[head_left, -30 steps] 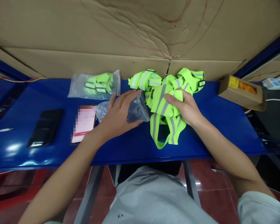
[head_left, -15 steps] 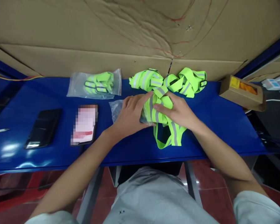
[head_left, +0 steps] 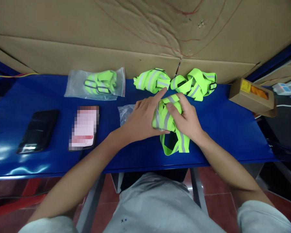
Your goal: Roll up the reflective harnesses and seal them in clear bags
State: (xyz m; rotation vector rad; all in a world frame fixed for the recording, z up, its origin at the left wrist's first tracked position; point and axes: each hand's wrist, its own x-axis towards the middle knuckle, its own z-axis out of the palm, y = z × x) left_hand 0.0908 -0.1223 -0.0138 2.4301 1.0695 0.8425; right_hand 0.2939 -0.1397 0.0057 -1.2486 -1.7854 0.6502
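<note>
My right hand [head_left: 189,120] grips a bundle of neon-yellow reflective strap [head_left: 171,121] with grey stripes, thumb on top. A loop of the strap hangs down below the bundle onto the table. Around the bundle's left side is my left hand [head_left: 143,119], holding a clear plastic bag [head_left: 124,114]. Part of the bag sticks out to the left behind that hand, and its edge lies over the bundle's left end. My left fingers are partly hidden behind the bag and bundle.
On the blue table [head_left: 223,136], a bagged strap bundle [head_left: 100,82] and two loose bundles, one left [head_left: 151,81] and one right [head_left: 196,84], lie along the cardboard wall. A phone [head_left: 84,127] and a black case-like object [head_left: 38,131] lie left. A cardboard box [head_left: 252,97] stands right.
My right hand has pressed the bundle's loose upper loops down, making it more compact. More of the bundle's left end now sits inside the bag between my hands. The view has shifted slightly.
</note>
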